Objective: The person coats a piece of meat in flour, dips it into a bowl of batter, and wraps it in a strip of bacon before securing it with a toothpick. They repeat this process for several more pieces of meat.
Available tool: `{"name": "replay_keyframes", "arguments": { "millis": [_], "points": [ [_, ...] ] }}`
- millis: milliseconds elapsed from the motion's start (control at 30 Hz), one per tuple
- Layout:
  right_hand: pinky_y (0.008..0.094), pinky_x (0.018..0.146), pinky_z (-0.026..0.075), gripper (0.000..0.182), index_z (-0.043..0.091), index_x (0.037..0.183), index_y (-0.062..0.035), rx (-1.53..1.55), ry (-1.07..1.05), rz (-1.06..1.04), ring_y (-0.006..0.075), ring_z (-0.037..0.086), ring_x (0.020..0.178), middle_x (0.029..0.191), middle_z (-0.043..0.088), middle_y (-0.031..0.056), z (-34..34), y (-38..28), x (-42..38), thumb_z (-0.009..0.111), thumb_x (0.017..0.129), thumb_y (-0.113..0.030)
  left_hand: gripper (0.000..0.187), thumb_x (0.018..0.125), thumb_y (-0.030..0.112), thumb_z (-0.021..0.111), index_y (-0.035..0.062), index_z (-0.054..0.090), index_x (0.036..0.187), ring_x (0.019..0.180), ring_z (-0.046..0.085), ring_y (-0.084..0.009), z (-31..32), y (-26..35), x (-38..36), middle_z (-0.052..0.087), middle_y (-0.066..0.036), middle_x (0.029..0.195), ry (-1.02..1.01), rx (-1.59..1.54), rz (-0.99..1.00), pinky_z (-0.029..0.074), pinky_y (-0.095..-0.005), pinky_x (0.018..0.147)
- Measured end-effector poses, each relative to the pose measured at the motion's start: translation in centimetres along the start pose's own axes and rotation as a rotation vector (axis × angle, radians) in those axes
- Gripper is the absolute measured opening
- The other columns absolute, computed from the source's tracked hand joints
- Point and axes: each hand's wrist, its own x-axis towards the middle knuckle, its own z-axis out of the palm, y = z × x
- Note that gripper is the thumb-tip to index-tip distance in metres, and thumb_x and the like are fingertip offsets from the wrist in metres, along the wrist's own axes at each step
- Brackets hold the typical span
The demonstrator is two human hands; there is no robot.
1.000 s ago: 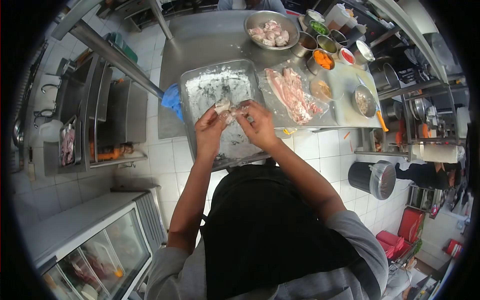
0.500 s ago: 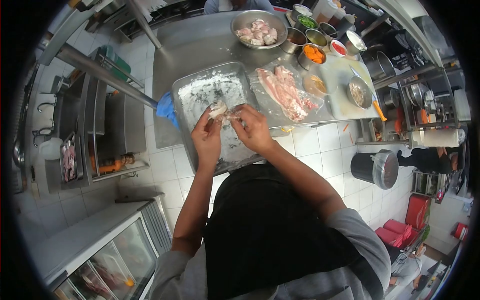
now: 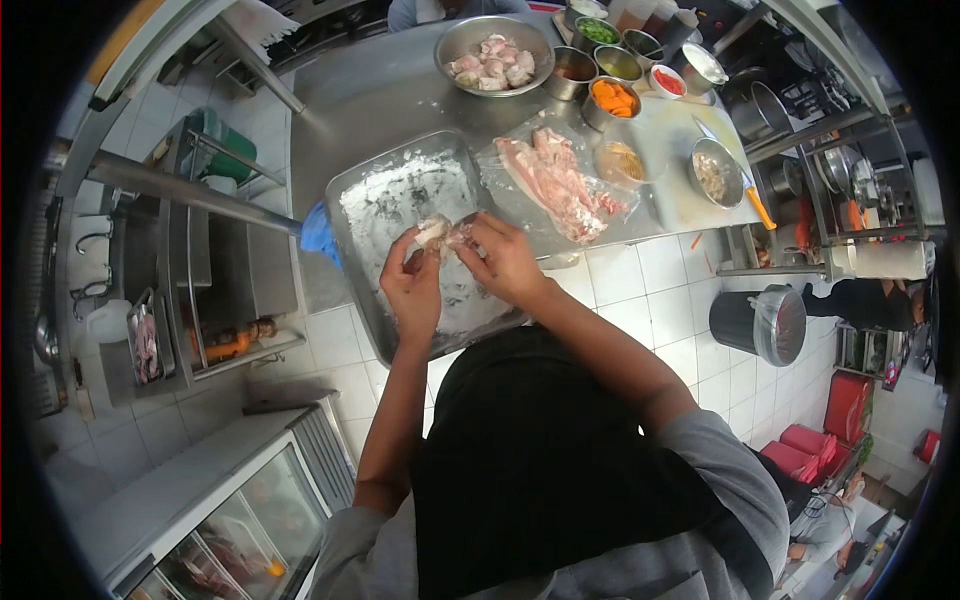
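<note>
Left hand point(image 3: 411, 288) and right hand point(image 3: 508, 264): fingertips pinching opposite sides of one floured meat piece point(image 3: 433, 232), above the tray point(image 3: 362, 275). Handling, as judged: light, soft, slippery where bare, tearable; best gripped by both ends. Beyond: meat slab point(image 3: 553, 182), steel bowl point(image 3: 545, 62).

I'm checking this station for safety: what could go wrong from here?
The tray juts past the counter's edge, so a bump might tip it. The knife's handle sticks out beyond the board and could get snagged. Left hand and right hand pinch a powdery piece that might slip.
</note>
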Motion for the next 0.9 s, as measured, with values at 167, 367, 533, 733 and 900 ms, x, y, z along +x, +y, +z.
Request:
{"name": "replay_keyframes", "arguments": {
  "millis": [167,367,533,733,900],
  "points": [
    [0.0425,0.067,0.053,0.012,0.061,0.088,0.0001,-0.110,0.109,-0.175,0.0371,0.063,0.079,0.092,0.063,0.0156,-0.4,1.8,-0.2,0.070,0.080,-0.003,0.033,0.090,-0.007,0.064,-0.0056,0.058,0.123,0.090,0.065,-0.0119,1.7,0.6,0.1,0.069,-0.010,0.104,-0.020,-0.051,0.044,0.051,-0.0227,0.074],
    [0.0408,0.072,0.053,0.013,0.064,0.089,-0.0009,-0.207,0.086,-0.155,0.0337,0.063,0.083,0.092,0.062,0.0150,-2.4,2.8,-0.2,0.072,0.078,-0.002,0.034,0.089,-0.007,0.065,-0.0051,0.058,0.121,0.092,0.067,-0.0157,3.4,-1.5,0.5,0.067,-0.012,0.108,-0.070,-0.071,0.085,0.054,-0.0240,0.075],
    [0.0428,0.072,0.052,0.014,0.063,0.089,-0.0019,-0.193,0.072,-0.118,0.0338,0.062,0.085,0.092,0.060,0.0145,-3.7,4.9,-0.3,0.072,0.078,-0.004,0.033,0.087,-0.010,0.064,-0.0054,0.060,0.120,0.095,0.067,-0.0171,4.9,-2.8,1.1,0.067,-0.012,0.109,-0.107,-0.013,0.046,0.054,-0.0260,0.077],
    [0.0362,0.066,0.050,0.018,0.067,0.099,-0.0030,0.033,0.107,0.206,0.0259,0.062,0.077,0.091,0.060,0.0122,-8.6,5.6,-0.9,0.072,0.082,-0.005,0.027,0.089,-0.007,0.063,-0.0064,0.062,0.116,0.095,0.065,-0.0156,7.9,-1.2,8.3,0.067,-0.010,0.109,-0.100,-0.046,0.182,0.053,-0.0277,0.084],
    [0.0366,0.067,0.050,0.022,0.067,0.103,-0.0022,0.138,0.209,0.374,0.0272,0.063,0.076,0.090,0.063,0.0150,-14.8,9.8,-4.0,0.070,0.082,-0.007,0.028,0.089,-0.005,0.065,-0.0055,0.061,0.117,0.102,0.064,-0.0202,11.9,-1.7,21.7,0.067,-0.013,0.113,-0.100,0.073,0.429,0.051,-0.0317,0.092]
  ]
}}
